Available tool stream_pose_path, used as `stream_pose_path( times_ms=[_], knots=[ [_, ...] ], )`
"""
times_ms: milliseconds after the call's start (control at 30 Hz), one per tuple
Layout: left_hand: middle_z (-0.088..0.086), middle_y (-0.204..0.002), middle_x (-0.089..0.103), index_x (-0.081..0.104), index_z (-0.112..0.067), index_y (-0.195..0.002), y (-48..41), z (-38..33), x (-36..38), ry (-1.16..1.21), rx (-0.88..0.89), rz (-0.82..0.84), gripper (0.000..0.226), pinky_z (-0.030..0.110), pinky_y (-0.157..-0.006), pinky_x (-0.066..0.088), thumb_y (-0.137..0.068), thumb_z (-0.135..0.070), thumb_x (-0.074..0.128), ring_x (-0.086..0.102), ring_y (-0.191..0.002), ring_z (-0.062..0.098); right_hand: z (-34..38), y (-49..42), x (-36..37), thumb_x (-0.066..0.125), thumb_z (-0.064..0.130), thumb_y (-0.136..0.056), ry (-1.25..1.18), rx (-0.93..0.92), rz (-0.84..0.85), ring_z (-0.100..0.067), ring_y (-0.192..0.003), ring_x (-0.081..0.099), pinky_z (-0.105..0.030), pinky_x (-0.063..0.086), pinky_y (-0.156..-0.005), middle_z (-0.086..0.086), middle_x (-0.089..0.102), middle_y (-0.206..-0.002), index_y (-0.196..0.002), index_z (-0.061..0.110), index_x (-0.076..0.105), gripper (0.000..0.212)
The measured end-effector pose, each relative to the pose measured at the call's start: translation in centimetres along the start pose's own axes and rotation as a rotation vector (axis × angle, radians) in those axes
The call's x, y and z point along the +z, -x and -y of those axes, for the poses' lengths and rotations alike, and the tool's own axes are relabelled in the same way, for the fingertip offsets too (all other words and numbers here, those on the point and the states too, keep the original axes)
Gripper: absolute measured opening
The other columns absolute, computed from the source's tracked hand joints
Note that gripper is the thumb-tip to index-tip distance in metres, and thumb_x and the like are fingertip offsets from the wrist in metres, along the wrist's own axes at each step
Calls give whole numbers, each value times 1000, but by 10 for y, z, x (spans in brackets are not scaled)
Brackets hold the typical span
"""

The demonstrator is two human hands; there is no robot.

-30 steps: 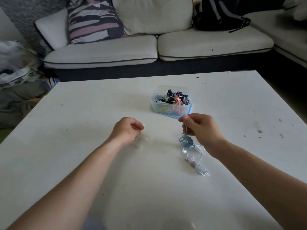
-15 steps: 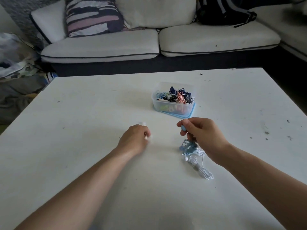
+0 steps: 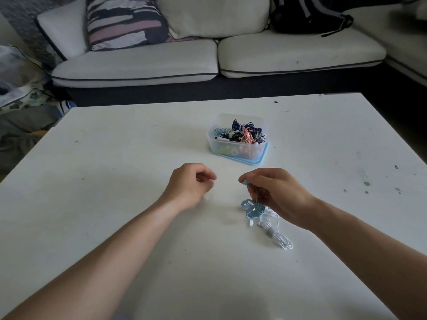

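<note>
Fingertips [image 3: 245,180] of the right hand [image 3: 277,195] pinch the top of the blue cord [image 3: 253,207], whose tangle lies on the table [image 3: 138,158] at their six o'clock (touching a white cord [image 3: 277,234] at four). The left hand [image 3: 190,185] is curled at nine o'clock; whether it holds anything I cannot tell.

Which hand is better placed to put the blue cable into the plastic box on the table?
The right hand, probably. Its fingers already pinch the blue cable, and the plastic box stands just beyond it. The left hand is curled off to the side, apart from the cable.
</note>
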State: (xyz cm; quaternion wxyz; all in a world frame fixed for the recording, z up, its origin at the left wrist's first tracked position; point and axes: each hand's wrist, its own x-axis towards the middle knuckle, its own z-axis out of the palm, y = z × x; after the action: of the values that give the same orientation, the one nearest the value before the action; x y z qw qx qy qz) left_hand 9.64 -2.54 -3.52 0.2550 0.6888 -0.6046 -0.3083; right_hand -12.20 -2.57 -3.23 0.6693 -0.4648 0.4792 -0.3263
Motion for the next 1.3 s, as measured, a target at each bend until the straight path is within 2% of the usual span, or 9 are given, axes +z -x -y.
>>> stream_pose_path(
  times_ms=[67,133,233,367,567,700,867,1067,1300],
  knots=[
    [-1,-80,73,73,-23,-85,8,-13,0,235,-47,73,12,23,-68,53,-84,-12,70,65,-69,9,0,-1,-1,59,8,-96,-6,-7,18,-18,-65,53,-24,46,-62,-7,59,-72,-98,-1,73,17],
    [5,-82,72,72,-17,-90,14,-23,2,412,-109,138,8,24,-67,54,-87,-10,69,67,-71,11,-1,-1,-2,56,7,-98,-5,-14,31,-19,-66,55,-25,48,-64,-8,62,-74,-99,-1,73,19],
    [6,-82,73,69,-12,-93,18,-30,4,619,-186,212,8,23,-66,52,-91,-8,64,67,-73,14,-2,-1,-1,50,7,-102,12,-49,37,-18,-69,59,-26,51,-69,-7,66,-77,-103,2,72,22],
    [9,-85,74,67,-9,-96,20,-34,5,793,-242,277,9,21,-66,55,-94,-4,59,70,-74,16,-4,-1,1,55,4,-100,-20,-92,35,-22,-72,65,-34,55,-79,-11,71,-79,-103,1,68,14],
    [12,-92,74,67,-10,-104,21,-33,3,821,-210,330,15,22,-71,56,-96,-4,55,70,-79,18,-4,1,0,61,2,-95,-26,-108,26,-26,-77,69,-35,59,-83,-20,74,-86,-104,-5,64,12],
    [14,-98,75,67,-10,-102,20,-32,4,822,-207,332,13,23,-74,57,-96,-6,55,72,-85,21,-2,2,0,65,4,-92,-41,-122,19,-26,-79,67,-40,57,-87,-22,72,-88,-100,-5,64,12],
    [13,-101,75,65,-11,-102,20,-32,4,766,-176,330,9,23,-74,56,-97,-10,57,73,-92,23,-2,2,0,59,4,-97,53,-167,-18,-21,-73,67,-29,59,-76,-20,71,-82,-98,-4,68,11],
    [8,-92,74,70,-13,-94,21,-30,8,781,-150,304,13,22,-69,55,-93,-3,61,72,-81,18,-1,2,1,64,7,-95,98,-202,-70,-19,-72,68,-34,61,-81,-10,70,-80,-93,1,73,10],
    [9,-88,73,70,-11,-93,21,-29,10,800,-132,298,14,24,-71,56,-87,1,65,71,-80,19,1,3,2,65,5,-94,99,-198,-82,-19,-70,68,-29,60,-75,-11,68,-75,-89,1,73,10]
  ],
)
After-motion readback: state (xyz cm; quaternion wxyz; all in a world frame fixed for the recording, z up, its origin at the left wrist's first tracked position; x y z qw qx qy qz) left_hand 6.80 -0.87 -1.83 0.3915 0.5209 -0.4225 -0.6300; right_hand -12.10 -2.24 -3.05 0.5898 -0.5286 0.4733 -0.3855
